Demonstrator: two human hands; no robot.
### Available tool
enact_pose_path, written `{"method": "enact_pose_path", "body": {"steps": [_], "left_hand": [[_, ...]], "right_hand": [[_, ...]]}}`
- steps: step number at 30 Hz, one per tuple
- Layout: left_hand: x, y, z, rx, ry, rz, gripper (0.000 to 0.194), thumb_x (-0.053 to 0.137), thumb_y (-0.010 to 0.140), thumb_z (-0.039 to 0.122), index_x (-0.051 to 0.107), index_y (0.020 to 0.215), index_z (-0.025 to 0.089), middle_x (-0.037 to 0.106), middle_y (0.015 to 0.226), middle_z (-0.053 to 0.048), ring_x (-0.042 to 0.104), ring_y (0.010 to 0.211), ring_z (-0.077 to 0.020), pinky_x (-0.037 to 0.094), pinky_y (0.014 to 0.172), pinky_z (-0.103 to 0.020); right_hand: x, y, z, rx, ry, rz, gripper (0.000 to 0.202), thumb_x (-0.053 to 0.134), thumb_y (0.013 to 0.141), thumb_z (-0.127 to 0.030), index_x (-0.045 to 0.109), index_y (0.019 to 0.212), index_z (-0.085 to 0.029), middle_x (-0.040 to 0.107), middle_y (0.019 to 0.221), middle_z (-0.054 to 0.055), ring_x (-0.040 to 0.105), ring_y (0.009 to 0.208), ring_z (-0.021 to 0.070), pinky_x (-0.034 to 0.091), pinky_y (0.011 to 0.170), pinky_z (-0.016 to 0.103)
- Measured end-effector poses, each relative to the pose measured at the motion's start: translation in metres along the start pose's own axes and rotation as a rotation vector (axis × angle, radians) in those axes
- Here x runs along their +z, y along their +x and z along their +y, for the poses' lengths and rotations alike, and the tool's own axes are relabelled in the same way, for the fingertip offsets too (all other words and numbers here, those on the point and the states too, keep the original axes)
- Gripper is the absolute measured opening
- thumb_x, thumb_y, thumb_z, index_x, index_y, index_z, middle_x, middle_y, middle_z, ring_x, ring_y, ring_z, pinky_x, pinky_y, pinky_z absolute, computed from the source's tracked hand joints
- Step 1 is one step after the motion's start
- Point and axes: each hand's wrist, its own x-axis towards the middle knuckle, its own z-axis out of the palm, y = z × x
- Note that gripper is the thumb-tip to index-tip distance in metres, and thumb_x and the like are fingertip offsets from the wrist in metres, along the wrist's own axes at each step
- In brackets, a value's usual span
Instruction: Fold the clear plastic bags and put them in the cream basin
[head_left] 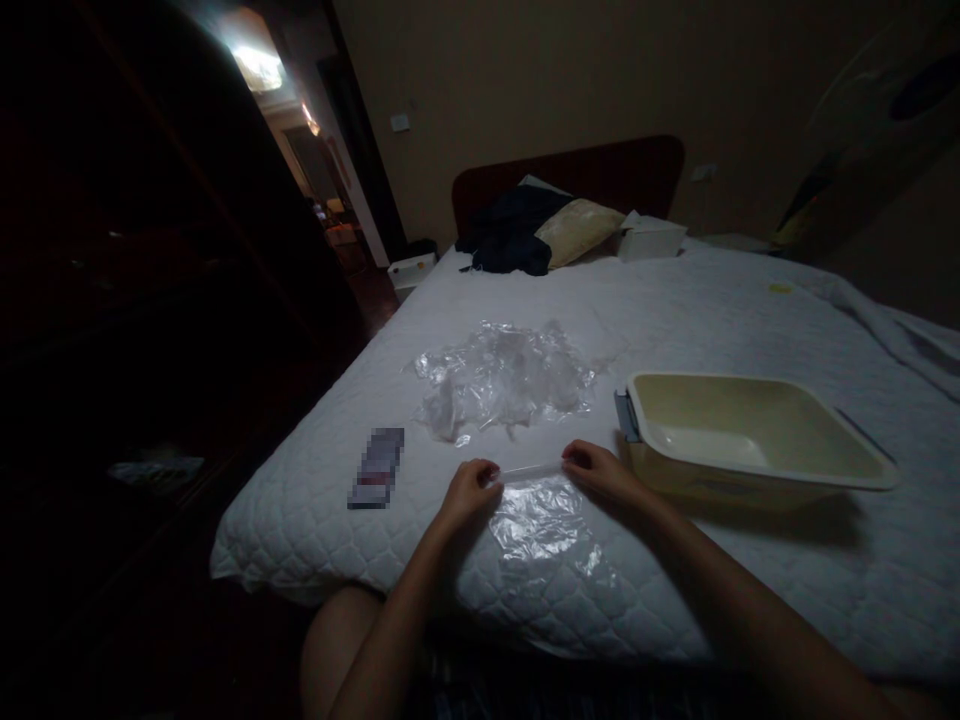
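A clear plastic bag (544, 525) lies crinkled on the white quilted bed, its far edge drawn straight between my two hands. My left hand (474, 490) pinches the left end of that edge, and my right hand (592, 468) pinches the right end. Just beyond them spreads a loose heap of clear crumpled plastic bags (510, 380). To the right of my right hand stands a cream plastic bin (757, 480) with a grey side latch; the part of its inside that shows is bare.
A blurred-out flat rectangular object (377, 468) lies left of my hands. Dark cloth (502, 230), a beige pillow (581, 232) and a white box (652, 238) rest near the wooden headboard (585, 165). The bed's left edge drops to a dark floor. A fan (892, 110) stands at the right.
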Motion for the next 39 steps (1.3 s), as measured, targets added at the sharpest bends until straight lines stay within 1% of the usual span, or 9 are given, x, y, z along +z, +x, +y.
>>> {"method": "enact_pose_path", "body": {"steps": [6,8,12,18,24,28,31,35,39], "left_hand": [[0.002,-0.004,-0.005,0.048,-0.086,-0.029,0.037,0.064,0.061,0.017,0.06,0.097,0.016,0.056,0.093,-0.006,0.055,0.081,-0.0148,0.044,0.078,-0.029],[0.001,-0.005,-0.003,0.053,-0.06,-0.036,0.038,0.064,0.059,0.015,0.06,0.097,0.016,0.055,0.093,-0.005,0.055,0.08,-0.0145,0.044,0.077,-0.029],[-0.001,-0.007,0.008,0.025,0.013,-0.051,0.023,0.06,0.061,0.013,0.063,0.084,0.016,0.057,0.082,-0.003,0.054,0.075,-0.0143,0.045,0.07,-0.027],[0.001,-0.01,0.018,0.058,-0.012,-0.025,0.015,0.053,0.067,0.013,0.061,0.078,0.015,0.056,0.069,0.0,0.052,0.067,-0.0124,0.043,0.062,-0.023],[-0.01,-0.015,0.022,0.216,0.063,-0.084,0.01,0.055,0.071,0.018,0.063,0.076,0.016,0.059,0.075,-0.002,0.054,0.074,-0.0147,0.043,0.071,-0.027],[-0.019,-0.022,0.022,0.386,0.13,-0.161,0.016,0.053,0.074,0.014,0.065,0.083,0.019,0.063,0.087,-0.004,0.055,0.084,-0.016,0.042,0.079,-0.03],[-0.023,-0.028,0.019,0.531,0.246,-0.165,0.017,0.052,0.077,0.018,0.065,0.088,0.022,0.064,0.095,-0.005,0.055,0.09,-0.0178,0.042,0.082,-0.033],[-0.028,-0.036,0.012,0.668,0.398,-0.2,0.02,0.049,0.081,0.02,0.062,0.096,0.024,0.063,0.104,-0.006,0.054,0.097,-0.0201,0.041,0.084,-0.038],[-0.03,-0.043,0.008,0.687,0.457,-0.234,0.022,0.045,0.084,0.021,0.06,0.099,0.023,0.061,0.106,-0.008,0.054,0.096,-0.0202,0.043,0.082,-0.037]], "right_hand": [[0.003,-0.008,0.011,-0.009,0.062,0.02,0.04,0.062,0.065,-0.025,0.055,0.103,-0.017,0.061,0.092,0.006,0.056,0.081,0.0173,0.045,0.071,0.029],[0.004,-0.01,0.01,-0.033,0.001,0.038,0.034,0.06,0.067,-0.024,0.058,0.1,-0.017,0.06,0.091,0.006,0.056,0.079,0.0174,0.045,0.07,0.03],[0.004,-0.012,0.0,-0.074,-0.114,0.042,0.014,0.055,0.07,-0.024,0.061,0.08,-0.017,0.058,0.077,0.004,0.055,0.072,0.0169,0.044,0.065,0.029],[-0.002,-0.023,-0.017,-0.131,-0.16,0.029,0.014,0.055,0.072,-0.022,0.058,0.085,-0.018,0.058,0.082,0.004,0.054,0.077,0.0177,0.043,0.068,0.029],[-0.007,-0.036,-0.031,-0.324,-0.365,0.027,0.016,0.048,0.077,-0.016,0.06,0.087,-0.018,0.06,0.084,0.007,0.053,0.084,0.0196,0.041,0.076,0.035],[-0.008,-0.041,-0.031,-0.503,-0.499,0.019,0.02,0.047,0.079,-0.015,0.063,0.091,-0.02,0.063,0.086,0.008,0.054,0.084,0.0202,0.04,0.077,0.039],[-0.01,-0.045,-0.026,-0.621,-0.585,-0.045,0.024,0.043,0.084,-0.017,0.062,0.096,-0.022,0.065,0.089,0.008,0.056,0.084,0.02,0.039,0.082,0.044],[-0.011,-0.054,-0.021,-0.684,-0.573,-0.15,0.027,0.04,0.086,-0.016,0.06,0.103,-0.024,0.066,0.095,0.008,0.058,0.09,0.0193,0.039,0.088,0.044],[-0.008,-0.06,-0.018,-0.703,-0.537,-0.167,0.027,0.041,0.085,-0.018,0.059,0.104,-0.024,0.065,0.098,0.008,0.058,0.09,0.0192,0.041,0.085,0.042]]}}
